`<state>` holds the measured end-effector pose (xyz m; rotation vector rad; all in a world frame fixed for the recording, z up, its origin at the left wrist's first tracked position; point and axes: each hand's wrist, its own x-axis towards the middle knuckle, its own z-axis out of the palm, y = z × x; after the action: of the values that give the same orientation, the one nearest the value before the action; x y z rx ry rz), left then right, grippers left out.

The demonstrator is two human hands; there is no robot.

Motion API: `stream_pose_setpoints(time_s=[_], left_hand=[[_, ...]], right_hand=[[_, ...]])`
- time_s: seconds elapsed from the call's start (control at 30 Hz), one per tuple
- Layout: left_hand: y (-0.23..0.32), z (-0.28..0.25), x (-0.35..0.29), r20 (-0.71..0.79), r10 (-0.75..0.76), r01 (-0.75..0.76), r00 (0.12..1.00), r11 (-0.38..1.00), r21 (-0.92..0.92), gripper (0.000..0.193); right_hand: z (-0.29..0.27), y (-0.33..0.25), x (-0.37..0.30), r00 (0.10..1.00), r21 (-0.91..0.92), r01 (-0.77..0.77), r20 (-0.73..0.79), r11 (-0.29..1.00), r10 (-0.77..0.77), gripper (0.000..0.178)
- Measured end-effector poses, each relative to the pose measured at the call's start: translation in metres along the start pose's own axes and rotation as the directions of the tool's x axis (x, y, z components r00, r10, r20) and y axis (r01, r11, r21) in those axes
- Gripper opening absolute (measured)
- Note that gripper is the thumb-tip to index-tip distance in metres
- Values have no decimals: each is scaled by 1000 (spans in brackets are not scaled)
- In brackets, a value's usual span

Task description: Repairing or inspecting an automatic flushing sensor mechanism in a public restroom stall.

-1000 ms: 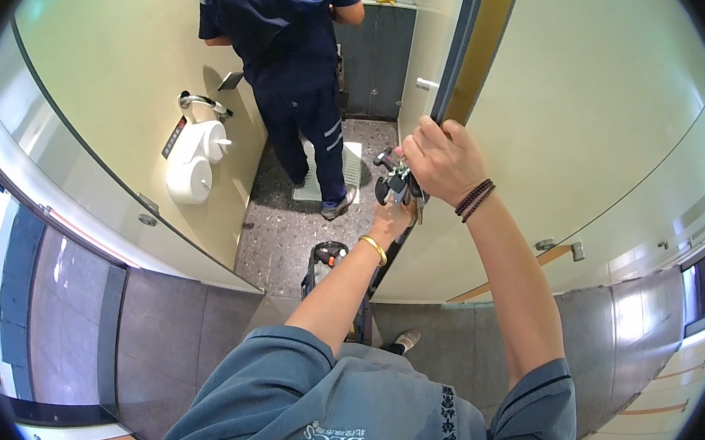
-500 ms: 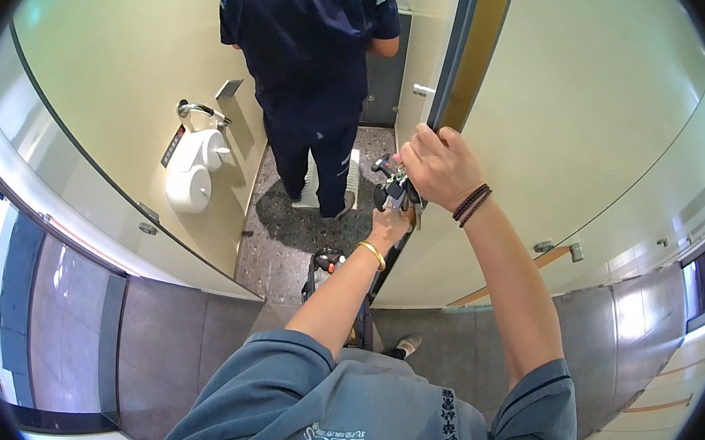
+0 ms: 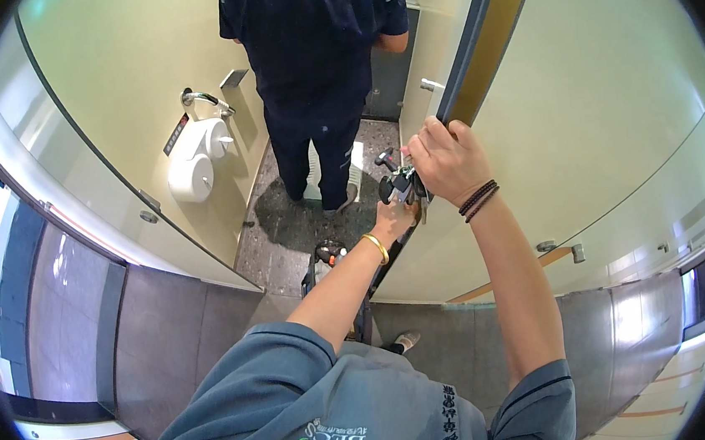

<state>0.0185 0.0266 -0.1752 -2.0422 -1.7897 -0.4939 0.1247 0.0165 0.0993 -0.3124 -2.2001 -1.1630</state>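
My right hand (image 3: 448,160), with dark bead bracelets at its wrist, is closed over the edge of the stall door (image 3: 578,116); its fingertips are partly hidden. Just below it, my left hand (image 3: 398,216), wearing a gold-coloured bangle, has its fingers closed around the lower part of a black and silver metal piece (image 3: 402,184). What looks like keys (image 3: 423,201) hang beside that piece, close to the door edge. A black knob-ended part with a touch of red (image 3: 385,160) sticks out to its left. The exact kind of this hardware is too small to tell.
Inside the stall a person in dark blue clothes (image 3: 305,65) stands facing away, over a white squat toilet (image 3: 356,165). White paper dispensers (image 3: 196,162) and a grab bar (image 3: 208,98) are on the left wall. An open black tool bag (image 3: 311,278) stands below my left forearm.
The view has shifted slightly. Both hands stay at the door edge with much the same grip, and the black and silver piece has hardly moved.
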Motion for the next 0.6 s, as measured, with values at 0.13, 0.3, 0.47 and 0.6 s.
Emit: stream_pose_setpoints(time_s=[0.13,0.3,0.47,0.6], left_hand=[[-10,-2,0,-70,-40,39,997,999,-13,33],[9,-47,15,268,-196,286,943,890,-356,33],[1,-62,14,314,-212,356,926,771,-528,29],[12,-94,13,233,-276,360,933,750,-555,28]], right_hand=[[0,-3,9,999,-3,16,-28,1000,-16,25],[-1,2,-4,1000,2,-8,-2,1000,8,26],[0,0,2,1000,-16,6,-24,1000,-6,25],[2,2,-5,1000,-34,5,7,999,-5,25]])
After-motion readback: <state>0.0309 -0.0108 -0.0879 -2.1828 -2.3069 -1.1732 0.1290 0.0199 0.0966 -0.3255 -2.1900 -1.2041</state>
